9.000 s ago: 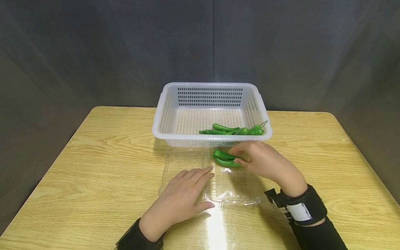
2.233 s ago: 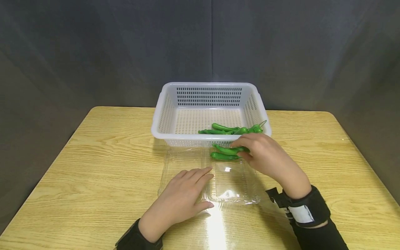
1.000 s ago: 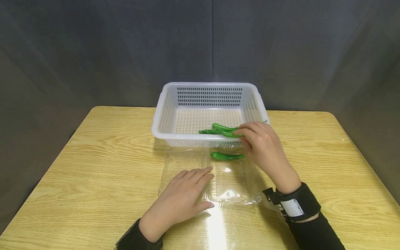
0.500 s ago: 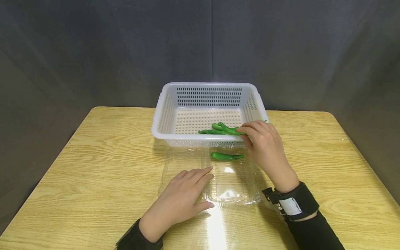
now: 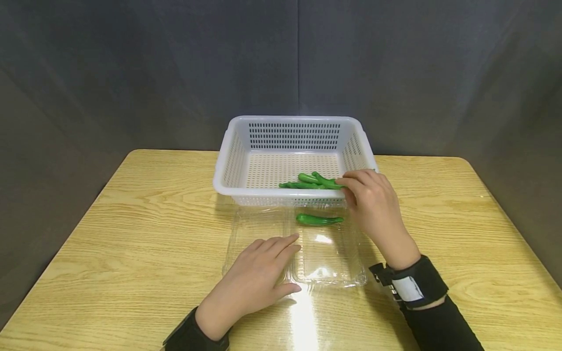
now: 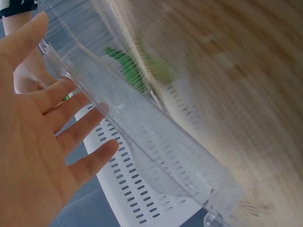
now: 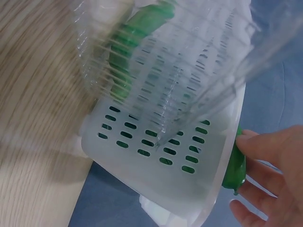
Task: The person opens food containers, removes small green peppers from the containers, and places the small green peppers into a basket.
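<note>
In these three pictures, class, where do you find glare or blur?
Head view: sharp, with a bright glare streak on the table and clear tray. Left wrist view: wood grain blurred. Right wrist view: table smeared, white basket sharper.

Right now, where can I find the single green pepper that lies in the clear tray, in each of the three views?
Head view: the pepper lies at the far end of the clear tray, just before the white basket.
Left wrist view: a blurred green shape behind the tray wall; which pepper, I cannot tell.
Right wrist view: upper middle, seen through the tray.
Shared landmark: the white basket.
</note>
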`<state>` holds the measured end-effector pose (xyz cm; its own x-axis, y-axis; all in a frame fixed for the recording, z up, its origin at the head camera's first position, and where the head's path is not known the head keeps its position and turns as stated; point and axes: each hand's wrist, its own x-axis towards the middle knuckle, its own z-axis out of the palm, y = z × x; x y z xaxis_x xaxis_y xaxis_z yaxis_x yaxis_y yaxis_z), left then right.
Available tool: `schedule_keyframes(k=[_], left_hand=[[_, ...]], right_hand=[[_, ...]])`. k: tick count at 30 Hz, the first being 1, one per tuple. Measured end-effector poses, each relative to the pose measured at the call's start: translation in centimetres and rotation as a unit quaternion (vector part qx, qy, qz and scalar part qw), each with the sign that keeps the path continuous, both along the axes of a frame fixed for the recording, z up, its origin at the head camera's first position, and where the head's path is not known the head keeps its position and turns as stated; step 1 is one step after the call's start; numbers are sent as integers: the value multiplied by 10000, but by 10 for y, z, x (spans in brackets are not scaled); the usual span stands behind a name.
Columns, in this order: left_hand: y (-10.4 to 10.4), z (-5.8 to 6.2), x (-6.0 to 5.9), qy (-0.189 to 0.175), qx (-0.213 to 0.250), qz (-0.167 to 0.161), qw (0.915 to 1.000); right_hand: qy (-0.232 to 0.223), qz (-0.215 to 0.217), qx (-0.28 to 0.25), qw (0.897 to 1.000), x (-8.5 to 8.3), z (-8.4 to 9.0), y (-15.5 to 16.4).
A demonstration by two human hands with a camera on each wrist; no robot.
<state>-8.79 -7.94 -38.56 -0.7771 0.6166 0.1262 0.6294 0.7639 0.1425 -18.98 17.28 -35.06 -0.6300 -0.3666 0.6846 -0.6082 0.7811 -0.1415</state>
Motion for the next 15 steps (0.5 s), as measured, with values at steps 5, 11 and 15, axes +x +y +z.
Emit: schedule_keyframes(k=[5, 11, 15], left_hand=[[0, 0, 1, -10, -50, 22, 10000], [0, 0, 0, -3, -68, 15, 10000], [0, 0, 0, 18, -82, 7, 10000]], right_hand=[[1, -23, 20, 10000, 0, 0, 0], [1, -20, 45, 10000, -1, -1, 1], [21, 9, 33, 10000, -1, -1, 1]])
